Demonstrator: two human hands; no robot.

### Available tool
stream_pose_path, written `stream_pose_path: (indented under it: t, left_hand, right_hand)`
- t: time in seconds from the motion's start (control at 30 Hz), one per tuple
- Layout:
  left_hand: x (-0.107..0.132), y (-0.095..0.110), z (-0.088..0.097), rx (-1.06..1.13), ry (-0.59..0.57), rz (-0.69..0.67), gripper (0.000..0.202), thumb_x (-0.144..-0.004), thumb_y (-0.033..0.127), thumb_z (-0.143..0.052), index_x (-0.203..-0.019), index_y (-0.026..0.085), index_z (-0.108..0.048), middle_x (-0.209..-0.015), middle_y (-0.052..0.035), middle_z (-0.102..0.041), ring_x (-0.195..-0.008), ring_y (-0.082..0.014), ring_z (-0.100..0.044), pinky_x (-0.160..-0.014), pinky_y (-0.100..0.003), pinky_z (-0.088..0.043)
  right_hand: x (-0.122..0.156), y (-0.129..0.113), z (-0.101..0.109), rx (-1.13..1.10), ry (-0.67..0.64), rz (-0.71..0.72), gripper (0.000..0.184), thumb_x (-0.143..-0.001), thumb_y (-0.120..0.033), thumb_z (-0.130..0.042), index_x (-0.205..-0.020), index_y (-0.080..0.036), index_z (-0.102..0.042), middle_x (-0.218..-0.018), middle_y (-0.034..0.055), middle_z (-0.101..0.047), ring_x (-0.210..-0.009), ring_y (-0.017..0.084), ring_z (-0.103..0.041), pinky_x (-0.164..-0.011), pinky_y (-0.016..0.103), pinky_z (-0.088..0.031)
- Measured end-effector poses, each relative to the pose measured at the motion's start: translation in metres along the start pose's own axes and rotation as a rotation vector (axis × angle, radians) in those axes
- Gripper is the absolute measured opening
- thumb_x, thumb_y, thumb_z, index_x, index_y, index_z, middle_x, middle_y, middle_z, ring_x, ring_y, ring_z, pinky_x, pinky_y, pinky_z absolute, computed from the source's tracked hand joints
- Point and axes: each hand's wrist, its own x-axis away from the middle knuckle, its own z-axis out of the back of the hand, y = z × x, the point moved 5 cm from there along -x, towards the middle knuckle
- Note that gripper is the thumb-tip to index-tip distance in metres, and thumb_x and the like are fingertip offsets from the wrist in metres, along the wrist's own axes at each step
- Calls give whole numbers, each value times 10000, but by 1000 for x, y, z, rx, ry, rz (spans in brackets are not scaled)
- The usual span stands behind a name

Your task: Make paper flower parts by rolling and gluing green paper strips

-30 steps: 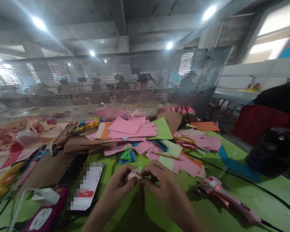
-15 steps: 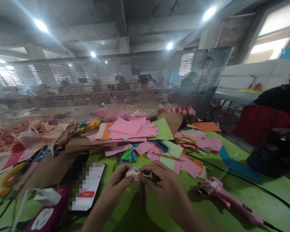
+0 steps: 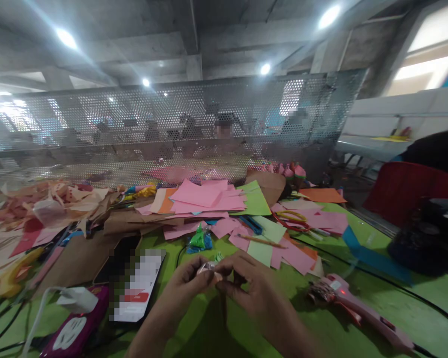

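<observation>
Close together above the green tabletop, my left hand and my right hand both pinch a small pale pink craft piece. It has a shiny, clear-looking part, and a green bit shows at its top. My fingers cover most of it, so its exact kind is hidden. Just beyond my hands lies a bright green piece on a crumpled blue wrapper. A pink glue gun with a lit red light rests to the right of my right hand. Left of my left hand lies a phone with its screen on.
Pink paper sheets are stacked at the back, with a pencil, a blue cutter and yellow-handled scissors nearby. A purple power strip holds a white plug. Beyond stands a perforated metal screen, with people behind it.
The view has shifted slightly, so the table things sit a little farther right. Both hands keep hold of the pink piece, which seems slightly turned, with its clear part showing more.
</observation>
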Motion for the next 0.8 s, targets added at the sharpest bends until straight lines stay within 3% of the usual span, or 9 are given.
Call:
stream_pose_path:
  t: [0.17,0.43,0.8]
  left_hand:
    - [-1,-5,0,111,-32,49,315,-740,424,-785,-805,159,-628,-743,9,-570,-694,-110,-466,-664,-210,-349]
    - [2,-6,1,101,-6,102,299,-733,413,-802,-812,166,-654,-767,16,-579,-719,-101,-494,-700,-198,-386]
    - [3,0,-2,94,-17,71,326,-701,421,-811,-809,162,-644,-749,18,-550,-708,-116,-467,-669,-201,-365]
  right_hand:
    - [2,-3,0,50,-7,50,76,-904,-214,-659,-972,-229,-690,-903,30,-656,-820,182,-616,-714,277,-476]
    - [-1,-7,1,123,-7,81,80,-927,-199,-613,-929,-190,-692,-866,48,-661,-800,195,-615,-682,286,-463]
    - [1,-3,0,100,52,143,106,-953,-228,-582,-923,-195,-678,-856,41,-663,-785,178,-618,-682,268,-458]
